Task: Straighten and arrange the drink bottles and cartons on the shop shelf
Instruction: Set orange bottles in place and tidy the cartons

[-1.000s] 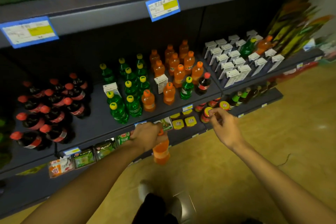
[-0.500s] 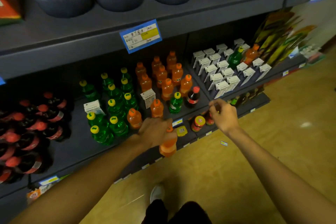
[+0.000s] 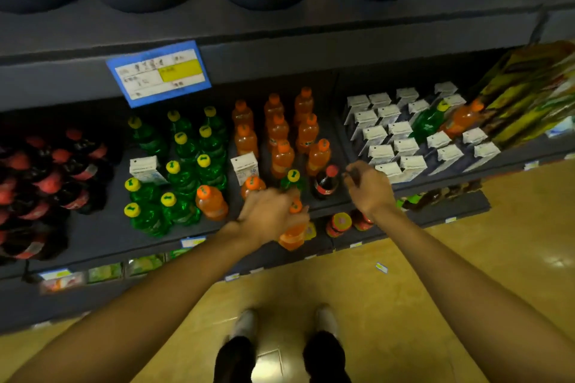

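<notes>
Your left hand [image 3: 270, 215] grips the small orange plastic soda bottle with the orange cap [image 3: 294, 228] around its neck and shoulder, fingers curled round it, at the front edge of the dark grey metal shop shelf [image 3: 102, 236]. Your right hand [image 3: 367, 188] hovers just right of the dark cola bottle with the red cap [image 3: 326, 182], its fingers curled in; you cannot tell whether they pinch anything. White drink cartons [image 3: 404, 146] stand in rows farther right.
</notes>
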Tool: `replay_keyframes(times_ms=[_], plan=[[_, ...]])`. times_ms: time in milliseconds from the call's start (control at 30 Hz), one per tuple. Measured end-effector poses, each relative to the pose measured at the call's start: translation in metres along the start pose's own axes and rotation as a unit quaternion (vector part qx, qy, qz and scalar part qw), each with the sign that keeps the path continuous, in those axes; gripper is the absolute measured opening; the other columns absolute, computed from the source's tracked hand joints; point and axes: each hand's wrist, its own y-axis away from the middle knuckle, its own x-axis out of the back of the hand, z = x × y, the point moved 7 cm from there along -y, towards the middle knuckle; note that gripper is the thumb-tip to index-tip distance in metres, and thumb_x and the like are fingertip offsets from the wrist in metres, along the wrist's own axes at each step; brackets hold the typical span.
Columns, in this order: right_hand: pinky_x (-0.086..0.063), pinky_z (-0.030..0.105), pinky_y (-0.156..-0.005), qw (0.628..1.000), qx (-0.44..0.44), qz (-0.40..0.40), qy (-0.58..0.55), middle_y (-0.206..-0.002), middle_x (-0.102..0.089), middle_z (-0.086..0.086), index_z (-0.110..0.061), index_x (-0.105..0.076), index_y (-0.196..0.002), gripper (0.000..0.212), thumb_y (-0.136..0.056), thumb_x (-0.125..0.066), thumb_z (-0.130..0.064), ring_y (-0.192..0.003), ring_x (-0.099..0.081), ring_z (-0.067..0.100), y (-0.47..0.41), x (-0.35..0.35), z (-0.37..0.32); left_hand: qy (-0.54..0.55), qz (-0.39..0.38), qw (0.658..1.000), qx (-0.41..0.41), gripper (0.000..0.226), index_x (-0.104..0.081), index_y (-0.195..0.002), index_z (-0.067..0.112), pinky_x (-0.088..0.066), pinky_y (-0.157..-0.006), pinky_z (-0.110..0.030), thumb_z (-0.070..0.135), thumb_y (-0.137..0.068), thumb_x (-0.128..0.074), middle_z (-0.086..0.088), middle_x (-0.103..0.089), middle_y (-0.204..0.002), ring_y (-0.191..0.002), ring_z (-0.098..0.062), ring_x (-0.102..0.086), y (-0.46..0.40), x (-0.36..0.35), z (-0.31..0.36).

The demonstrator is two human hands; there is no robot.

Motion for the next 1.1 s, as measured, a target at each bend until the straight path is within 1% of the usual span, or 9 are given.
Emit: replay_keyframes(times_ms=[133,200,333,467,667,800,867,933,1100], plan=[[-0.052,0.044,-0.078,0.998,0.03,-0.035,0.052,-0.104,-0.068,0.018,-0.02,-0.054,-0.121,0.032,-0.092,-0.055,-0.034,-0.101,-0.061,0.039,-0.019,-0.011,0.016,0.017,0.059,0.996,0.071,0.037,-0.057,-0.109,0.018,-0.03,-0.064,-0.029,0.049,-0.089,-0.051,-0.005,-0.066,-0.099,-0.094,-0.028,-0.061,0.001,0.006,0.012],[-0.052,0.043,-0.08,0.994,0.046,-0.062,0.072,-0.11,-0.066,0.018,-0.021,-0.051,-0.127,0.038,-0.093,-0.053,-0.036,-0.105,-0.06,0.038,-0.029,-0.018,0.021,0.033,0.082,0.991,0.101,0.036,-0.056,-0.109,0.018,-0.028,-0.063,-0.029,0.047,-0.089,-0.052,-0.004,-0.065,-0.102,-0.094,-0.027,-0.06,0.004,0.008,0.016],[-0.052,0.044,-0.081,0.988,0.089,-0.102,0.076,-0.109,-0.066,0.016,-0.02,-0.047,-0.131,0.044,-0.092,-0.054,-0.039,-0.104,-0.06,0.037,-0.047,-0.027,0.018,0.046,0.102,0.984,0.136,0.038,-0.053,-0.113,0.019,-0.03,-0.061,-0.03,0.05,-0.092,-0.048,-0.004,-0.062,-0.109,-0.093,-0.03,-0.061,0.006,0.001,0.018],[-0.049,0.039,-0.078,0.98,0.127,-0.115,0.102,-0.114,-0.063,0.014,-0.021,-0.049,-0.128,0.043,-0.092,-0.052,-0.044,-0.106,-0.059,0.035,-0.057,-0.035,0.012,0.045,0.104,0.979,0.166,0.042,-0.052,-0.117,0.021,-0.039,-0.065,-0.034,0.054,-0.093,-0.043,-0.002,-0.061,-0.115,-0.095,-0.031,-0.062,0.009,-0.008,0.016],[-0.046,0.038,-0.077,0.973,0.133,-0.133,0.131,-0.117,-0.06,0.015,-0.025,-0.051,-0.123,0.038,-0.089,-0.056,-0.042,-0.108,-0.057,0.037,-0.064,-0.045,0.012,0.04,0.1,0.979,0.171,0.043,-0.052,-0.114,0.02,-0.032,-0.061,-0.031,0.055,-0.092,-0.043,-0.003,-0.063,-0.11,-0.092,-0.029,-0.062,0.011,-0.016,0.011],[-0.05,0.04,-0.08,0.969,0.142,-0.142,0.144,-0.116,-0.061,0.014,-0.026,-0.054,-0.121,0.038,-0.087,-0.06,-0.043,-0.106,-0.058,0.037,-0.068,-0.054,0.009,0.045,0.082,0.98,0.177,0.045,-0.051,-0.117,0.019,-0.038,-0.063,-0.032,0.056,-0.092,-0.041,-0.003,-0.062,-0.112,-0.094,-0.028,-0.061,0.014,-0.02,0.005],[-0.051,0.04,-0.08,0.968,0.143,-0.143,0.145,-0.112,-0.061,0.014,-0.022,-0.057,-0.115,0.034,-0.087,-0.061,-0.041,-0.103,-0.059,0.036,-0.069,-0.059,0.007,0.047,0.073,0.981,0.175,0.045,-0.05,-0.118,0.02,-0.041,-0.065,-0.033,0.056,-0.093,-0.041,-0.003,-0.062,-0.113,-0.095,-0.027,-0.061,0.015,-0.021,0.001],[-0.052,0.041,-0.078,0.97,0.141,-0.141,0.135,-0.108,-0.063,0.015,-0.018,-0.058,-0.108,0.029,-0.087,-0.063,-0.038,-0.1,-0.06,0.036,-0.067,-0.064,0.006,0.048,0.069,0.981,0.173,0.044,-0.05,-0.117,0.02,-0.038,-0.063,-0.032,0.056,-0.093,-0.041,-0.002,-0.062,-0.112,-0.095,-0.027,-0.061,0.016,-0.021,-0.003],[-0.05,0.038,-0.073,0.981,0.124,-0.124,0.084,-0.097,-0.065,0.017,-0.012,-0.057,-0.101,0.027,-0.085,-0.066,-0.033,-0.092,-0.062,0.037,-0.057,-0.06,0.016,0.042,0.053,0.985,0.161,0.047,-0.049,-0.119,0.02,-0.04,-0.065,-0.033,0.058,-0.092,-0.04,-0.003,-0.062,-0.111,-0.096,-0.027,-0.061,0.013,-0.025,-0.009]])
